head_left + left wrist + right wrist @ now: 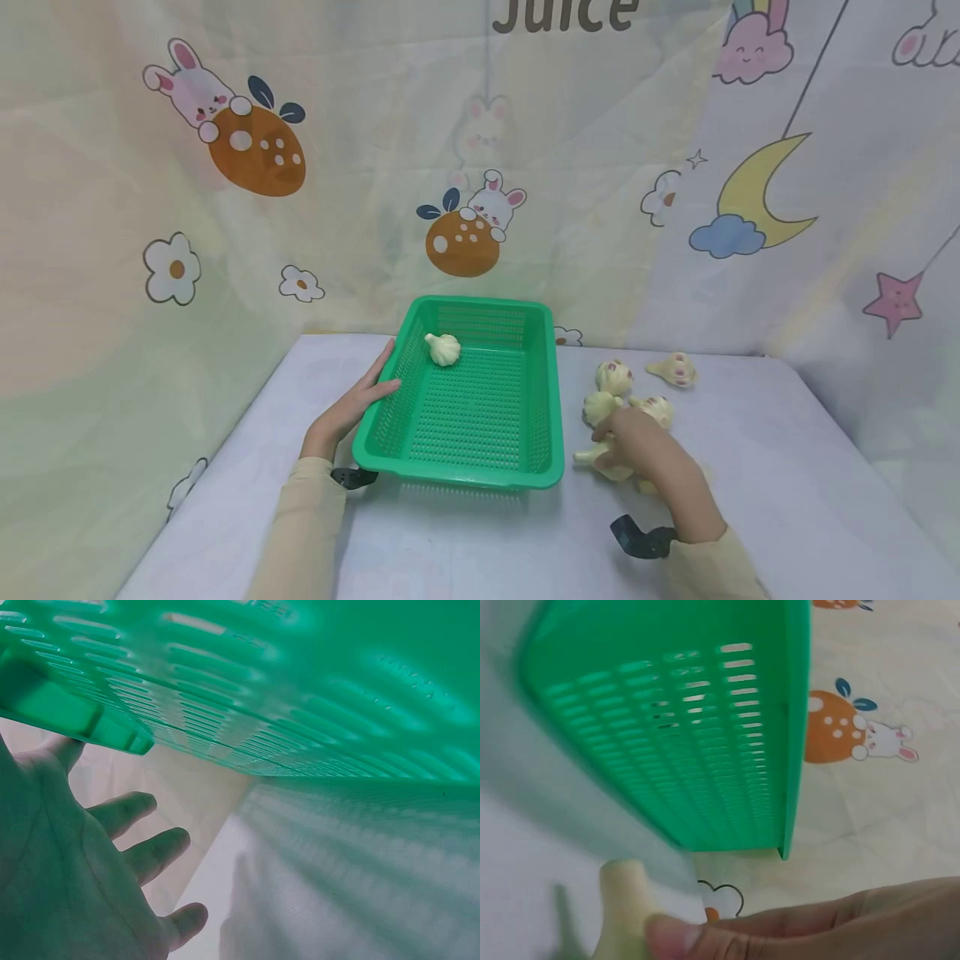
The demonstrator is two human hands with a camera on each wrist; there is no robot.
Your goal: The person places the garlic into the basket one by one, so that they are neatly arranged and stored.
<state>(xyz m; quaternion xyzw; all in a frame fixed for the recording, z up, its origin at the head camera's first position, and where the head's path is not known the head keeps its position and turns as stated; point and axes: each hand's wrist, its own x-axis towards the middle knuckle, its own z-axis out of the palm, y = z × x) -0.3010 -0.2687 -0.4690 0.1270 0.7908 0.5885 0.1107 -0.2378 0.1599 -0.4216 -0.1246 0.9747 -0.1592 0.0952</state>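
Observation:
A green slotted basket (480, 477) stands on the table with one garlic bulb (445, 350) inside, near its back left corner. My left hand (352, 414) rests against the basket's left side, thumb at the rim. Its other fingers (157, 855) are spread and fairly straight beside the slotted wall. To the right of the basket, my right hand (637, 442) pinches a garlic bulb (611, 468) whose stem points left. The right wrist view shows the thumb against that bulb's pale stem (624, 896); the lower part is cut off.
Around the right hand lie more garlic bulbs: one with purple patches (615, 377), a paler one (600, 408), one beside the knuckles (655, 409) and another farther back (677, 369). A printed cloth (360, 208) hangs behind the white table (465, 550).

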